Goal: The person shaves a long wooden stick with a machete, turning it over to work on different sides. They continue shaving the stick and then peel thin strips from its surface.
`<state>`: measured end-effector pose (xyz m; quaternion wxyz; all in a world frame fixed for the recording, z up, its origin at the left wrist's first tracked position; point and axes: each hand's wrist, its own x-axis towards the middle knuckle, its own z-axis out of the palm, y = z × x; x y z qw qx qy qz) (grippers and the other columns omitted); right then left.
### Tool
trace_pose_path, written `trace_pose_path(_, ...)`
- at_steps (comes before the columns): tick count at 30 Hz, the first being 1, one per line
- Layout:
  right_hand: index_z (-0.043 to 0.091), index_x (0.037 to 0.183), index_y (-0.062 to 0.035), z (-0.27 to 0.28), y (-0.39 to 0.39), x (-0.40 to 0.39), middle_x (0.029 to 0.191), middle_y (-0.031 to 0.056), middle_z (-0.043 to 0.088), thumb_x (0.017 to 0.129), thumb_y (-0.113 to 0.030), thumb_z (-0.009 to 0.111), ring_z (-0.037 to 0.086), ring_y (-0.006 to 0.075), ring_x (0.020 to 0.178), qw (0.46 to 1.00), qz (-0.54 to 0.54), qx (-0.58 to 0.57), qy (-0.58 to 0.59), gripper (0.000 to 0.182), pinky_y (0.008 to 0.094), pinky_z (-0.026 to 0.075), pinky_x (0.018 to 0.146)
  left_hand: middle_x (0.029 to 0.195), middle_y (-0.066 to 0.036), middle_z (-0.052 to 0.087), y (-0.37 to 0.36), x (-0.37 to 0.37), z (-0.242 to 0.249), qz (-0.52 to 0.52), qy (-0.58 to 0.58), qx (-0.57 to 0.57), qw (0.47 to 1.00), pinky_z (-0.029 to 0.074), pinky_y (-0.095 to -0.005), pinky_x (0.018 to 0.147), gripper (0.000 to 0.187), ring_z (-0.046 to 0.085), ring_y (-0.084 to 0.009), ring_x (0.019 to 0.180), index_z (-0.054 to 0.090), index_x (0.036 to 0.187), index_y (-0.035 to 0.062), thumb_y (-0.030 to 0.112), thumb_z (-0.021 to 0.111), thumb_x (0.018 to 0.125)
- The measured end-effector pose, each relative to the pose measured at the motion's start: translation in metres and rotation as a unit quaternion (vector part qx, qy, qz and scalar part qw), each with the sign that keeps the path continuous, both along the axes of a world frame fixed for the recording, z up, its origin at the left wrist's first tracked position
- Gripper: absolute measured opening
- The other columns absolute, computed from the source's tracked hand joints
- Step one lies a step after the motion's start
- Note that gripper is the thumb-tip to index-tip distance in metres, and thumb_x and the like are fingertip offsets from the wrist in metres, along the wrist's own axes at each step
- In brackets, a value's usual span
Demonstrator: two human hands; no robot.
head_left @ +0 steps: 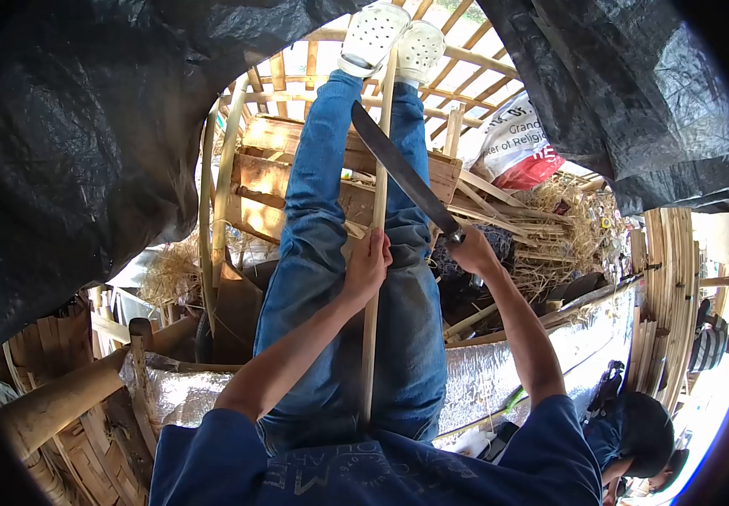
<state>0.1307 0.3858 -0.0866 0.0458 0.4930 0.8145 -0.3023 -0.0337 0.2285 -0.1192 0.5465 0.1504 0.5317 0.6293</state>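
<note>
Your left hand [368,263] is closed around a long, pale wooden stick [370,337], near the middle of the picture and level with your knees. The stick runs roughly along the twelve-to-six line, its far end up between your white clogs [373,35] at twelve and its near end down at your lap. Your right hand [471,249], just toward three o'clock from the left, is wrapped around the handle of a machete [411,181]. The dark blade points toward eleven o'clock and crosses the line of the stick below your feet; you cannot tell from this view whether the two touch. Your legs, in blue jeans [314,202], stretch out toward twelve, one on each side of the stick.

At ten o'clock, beside your legs, you have a wooden crate [265,173] with slatted sides. A white and red printed sack [516,143] lies at two o'clock, with a heap of straw [571,232] near it, close to three. Upright bamboo strips [668,287] stand between three and four. A person in a dark cap [644,434] is at four o'clock, low in the view. Black sheeting [69,143] hangs at ten and again at two, and a thick bamboo pole [65,413] slants at eight.
</note>
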Motion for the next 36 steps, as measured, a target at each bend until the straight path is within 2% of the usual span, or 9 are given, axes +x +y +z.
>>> trace_pose_path(2,0.065,0.084,0.0007,-0.001,0.008,-0.021,0.076,0.0222,0.064,0.078,-0.024,0.059,0.065,0.0348,0.075,0.998,-0.03,-0.035,-0.045,0.026,0.0421,0.048,0.067,0.061,0.004,0.04,0.0,0.0,0.001,-0.001,-0.002,-0.004,1.0,0.031,-0.019,0.039,0.036,0.038,-0.0035,0.047,0.046,0.081,0.0108,0.038,0.033,0.101)
trace_pose_path(7,0.065,0.083,0.0022,0.002,0.015,-0.074,0.073,0.0208,0.065,0.077,-0.026,0.061,0.065,0.0335,0.072,0.996,-0.044,-0.07,-0.015,0.029,0.041,0.048,0.066,0.061,0.004,0.04,0.0,0.0,0.001,0.01,-0.02,-0.013,1.0,0.031,-0.0189,0.04,0.036,0.038,-0.0034,0.047,0.046,0.081,0.0108,0.038,0.033,0.101)
trace_pose_path(9,0.065,0.082,0.0017,-0.015,0.021,-0.069,0.067,0.0196,0.063,0.075,-0.024,0.061,0.064,0.0313,0.065,0.999,0.009,0.029,0.039,0.027,0.0396,0.048,0.062,0.061,0.004,0.04,0.0,0.0,0.0,0.009,-0.031,-0.009,0.999,0.032,-0.0188,0.04,0.036,0.038,-0.0034,0.047,0.047,0.081,0.0108,0.037,0.034,0.101)
trace_pose_path(15,0.062,0.08,0.0031,-0.005,-0.001,-0.006,0.06,0.0139,0.059,0.078,-0.02,0.063,0.058,0.0223,0.053,0.998,-0.037,-0.05,-0.001,0.024,0.0379,0.045,0.054,0.062,0.004,0.039,0.0,0.002,0.002,0.013,-0.01,-0.007,1.0,0.031,-0.0197,0.041,0.035,0.037,-0.0043,0.049,0.047,0.081,0.0091,0.035,0.034,0.101)
trace_pose_path(18,0.061,0.08,0.0027,0.002,-0.013,0.001,0.059,0.013,0.058,0.078,-0.02,0.063,0.056,0.0202,0.053,0.999,-0.021,0.005,0.026,0.023,0.0375,0.044,0.054,0.064,0.003,0.039,0.0,0.001,0.004,0.019,-0.012,0.01,1.0,0.031,-0.0201,0.045,0.036,0.038,-0.0052,0.052,0.047,0.081,0.0079,0.034,0.034,0.102)
trace_pose_path(22,0.062,0.083,0.0023,-0.007,0.007,-0.023,0.066,0.0194,0.061,0.078,-0.023,0.062,0.061,0.0266,0.063,0.998,-0.028,-0.051,-0.019,0.026,0.0385,0.046,0.061,0.065,0.002,0.04,0.0,0.002,0.006,0.014,0.004,-0.005,1.0,0.032,-0.0202,0.047,0.036,0.039,-0.0057,0.054,0.047,0.081,0.0073,0.033,0.033,0.102)
trace_pose_path(23,0.065,0.085,0.001,-0.006,0.008,-0.035,0.072,0.0231,0.064,0.077,-0.025,0.059,0.066,0.0326,0.072,0.999,-0.024,-0.014,-0.033,0.028,0.0393,0.049,0.064,0.065,0.002,0.04,0.0,0.002,0.004,0.016,0.001,-0.001,1.0,0.032,-0.0201,0.046,0.036,0.039,-0.0055,0.053,0.047,0.081,0.0076,0.033,0.034,0.102)
trace_pose_path(27,0.065,0.086,0.0031,-0.008,0.012,-0.068,0.073,0.0239,0.064,0.076,-0.026,0.061,0.067,0.033,0.07,1.0,-0.022,0.003,0.012,0.032,0.0393,0.05,0.062,0.063,0.003,0.04,-0.001,0.0,0.003,0.011,-0.004,-0.009,1.0,0.031,-0.0199,0.042,0.036,0.038,-0.0045,0.05,0.047,0.081,0.0091,0.036,0.035,0.101)
trace_pose_path(36,0.062,0.08,0.0026,0.002,-0.022,0.005,0.063,0.0195,0.06,0.077,-0.019,0.062,0.061,0.0251,0.061,1.0,-0.026,-0.004,-0.002,0.022,0.038,0.046,0.06,0.059,0.004,0.039,-0.001,0.0,0.002,0.003,-0.014,-0.001,1.0,0.03,-0.0195,0.04,0.037,0.037,-0.0039,0.046,0.046,0.081,0.01,0.039,0.034,0.101)
